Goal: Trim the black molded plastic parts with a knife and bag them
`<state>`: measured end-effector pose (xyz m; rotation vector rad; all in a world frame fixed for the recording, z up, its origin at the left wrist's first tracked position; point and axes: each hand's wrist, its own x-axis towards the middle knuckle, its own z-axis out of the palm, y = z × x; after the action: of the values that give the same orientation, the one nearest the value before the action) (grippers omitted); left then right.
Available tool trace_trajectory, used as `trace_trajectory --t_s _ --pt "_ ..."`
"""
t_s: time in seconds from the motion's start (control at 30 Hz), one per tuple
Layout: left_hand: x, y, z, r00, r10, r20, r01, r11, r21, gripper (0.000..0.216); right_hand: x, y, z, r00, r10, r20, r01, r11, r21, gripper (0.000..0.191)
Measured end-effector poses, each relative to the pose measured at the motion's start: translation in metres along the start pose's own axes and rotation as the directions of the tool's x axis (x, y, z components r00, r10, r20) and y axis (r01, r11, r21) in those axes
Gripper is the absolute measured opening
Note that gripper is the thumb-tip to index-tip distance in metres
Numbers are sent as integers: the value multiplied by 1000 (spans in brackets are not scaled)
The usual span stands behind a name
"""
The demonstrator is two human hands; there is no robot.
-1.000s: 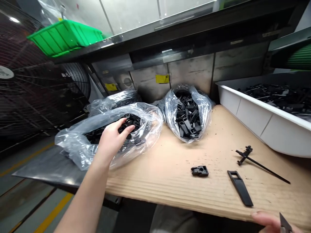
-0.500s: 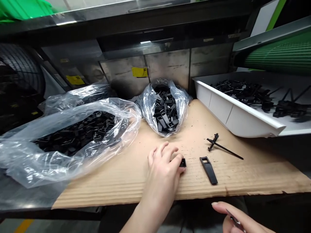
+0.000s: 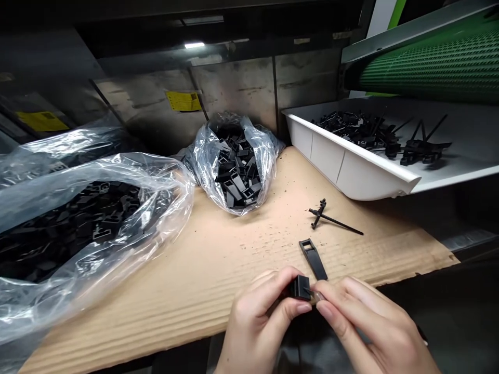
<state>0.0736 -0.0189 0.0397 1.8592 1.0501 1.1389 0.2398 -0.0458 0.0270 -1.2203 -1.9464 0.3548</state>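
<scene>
Between the thumb and fingers of my left hand (image 3: 268,317) is a small black plastic part (image 3: 300,287), boxy at the end that shows. My right hand (image 3: 362,317) pinches a small thin blade (image 3: 315,294), its tip at the end face of that part. Most of the blade is hidden by my fingers. Just beyond my hands lies a flat, tapered black plastic piece (image 3: 315,258) with a square hole at its far end. Farther back rests a black sprue (image 3: 336,220) with a long thin stem.
Black parts fill a clear plastic bag (image 3: 268,179) at the back and a larger one (image 3: 167,228) at left. At right, a white tray (image 3: 351,179) of black pieces stands beneath a green conveyor belt (image 3: 429,67). Cardboard (image 3: 187,291) covers the table.
My left hand has lifted the black plastic part off the cardboard and drawn it nearer. My right hand has come up, bringing the blade to it. The view has shifted right.
</scene>
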Motion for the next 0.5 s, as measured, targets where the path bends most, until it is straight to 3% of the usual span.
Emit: trace_trajectory --t_s 0.1,0.2,0.27,0.4,0.5 --pt "-1 1 -2 998 64 -21 -64 998 -6 10 -1 7 -2 999 -43 -6 42 995 -88 21" --pt "-3 2 -4 998 7 66 -6 1000 -28 8 -2 16 -6 988 -14 -152 -12 985 -169 16" --pt "-3 1 -5 996 -30 83 32 999 -26 8 -2 18 -11 981 24 -192 -47 992 -116 15" --pt "-1 0 -4 999 19 43 -17 998 -57 12 -2 11 -17 988 115 -103 -105 990 98 15" --pt "1 0 -1 998 48 47 -45 997 -62 23 1 2 -13 988 144 -58 -135 980 146 20"
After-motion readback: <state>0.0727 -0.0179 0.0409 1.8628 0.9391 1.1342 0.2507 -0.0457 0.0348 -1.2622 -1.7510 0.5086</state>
